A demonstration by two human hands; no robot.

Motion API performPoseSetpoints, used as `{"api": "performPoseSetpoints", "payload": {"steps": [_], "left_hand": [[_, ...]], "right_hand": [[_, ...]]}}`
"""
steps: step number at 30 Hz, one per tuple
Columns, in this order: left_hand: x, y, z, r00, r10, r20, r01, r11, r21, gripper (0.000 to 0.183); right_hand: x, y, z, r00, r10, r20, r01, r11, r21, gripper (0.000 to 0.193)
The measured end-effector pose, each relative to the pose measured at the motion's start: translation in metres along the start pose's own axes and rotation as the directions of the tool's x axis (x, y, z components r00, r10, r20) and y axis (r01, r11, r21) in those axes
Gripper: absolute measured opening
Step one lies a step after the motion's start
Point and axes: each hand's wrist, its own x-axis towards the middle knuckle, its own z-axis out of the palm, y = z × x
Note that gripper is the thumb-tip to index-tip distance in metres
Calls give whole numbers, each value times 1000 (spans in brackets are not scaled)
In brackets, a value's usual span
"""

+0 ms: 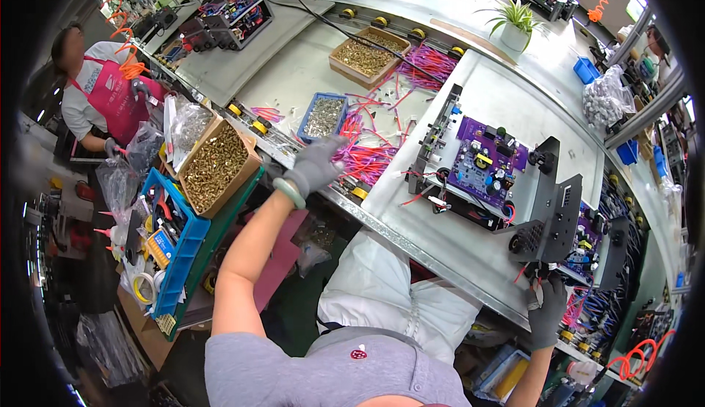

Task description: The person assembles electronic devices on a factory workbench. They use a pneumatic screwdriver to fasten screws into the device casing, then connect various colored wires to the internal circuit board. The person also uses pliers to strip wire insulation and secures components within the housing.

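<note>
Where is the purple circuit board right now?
In the head view, the purple circuit board sits right of centre on the grey workbench, inside an open black metal chassis, right of the pile of pink wires that the left hand reaches.

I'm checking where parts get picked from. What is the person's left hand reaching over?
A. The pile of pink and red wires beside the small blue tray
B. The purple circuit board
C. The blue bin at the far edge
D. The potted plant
A: the gloved left hand is stretched out over the pile of pink and red wires, right beside the small blue tray of metal parts.
</note>
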Motion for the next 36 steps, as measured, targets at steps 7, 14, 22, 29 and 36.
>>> {"api": "performPoseSetpoints", "payload": {"steps": [7,14,22,29,36], "left_hand": [[22,69,10,934,260,244,-128,883,-451,88],[60,10,180,885,219,410,4,878,-478,70],[44,81,195,938,332,100,-281,896,-343,28],[55,163,134,875,245,416,-82,924,-373,33],[80,126,70,869,396,298,-222,849,-480,56]], "right_hand": [[12,-23,-66,993,62,-101,-29,953,301,10],[31,-46,-126,981,-33,-193,116,891,439,15],[143,-51,-149,944,-129,-304,193,962,193,33],[269,-17,-78,810,221,543,-223,973,-63,49],[274,-12,-66,924,145,354,-271,902,336,22]]}}
